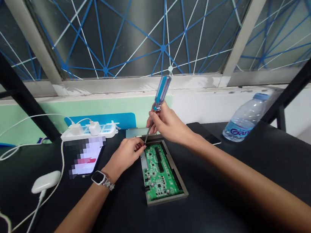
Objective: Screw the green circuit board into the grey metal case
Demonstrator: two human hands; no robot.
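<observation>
A green circuit board [158, 173] sits in a shallow grey metal case [181, 183] on the black table. My right hand [167, 122] is closed around a screwdriver [161, 92] with a clear and blue handle, its shaft slanting down to the far left corner of the case. At that same corner my left hand [130, 152] has its fingers drawn together by the screwdriver's tip. Whatever those fingertips pinch, if anything, is too small to make out. A flat silvery panel [137, 132] lies behind the case, partly hidden by my hands.
Left of the case are a lit phone [89, 157], a white power strip [102, 129] with plugged chargers, a white earbud case [46, 181] and loose cables. On the right, a dark tablet-like slab [203, 133] and a water bottle [244, 118] stand near the wall. Black metal legs flank the table.
</observation>
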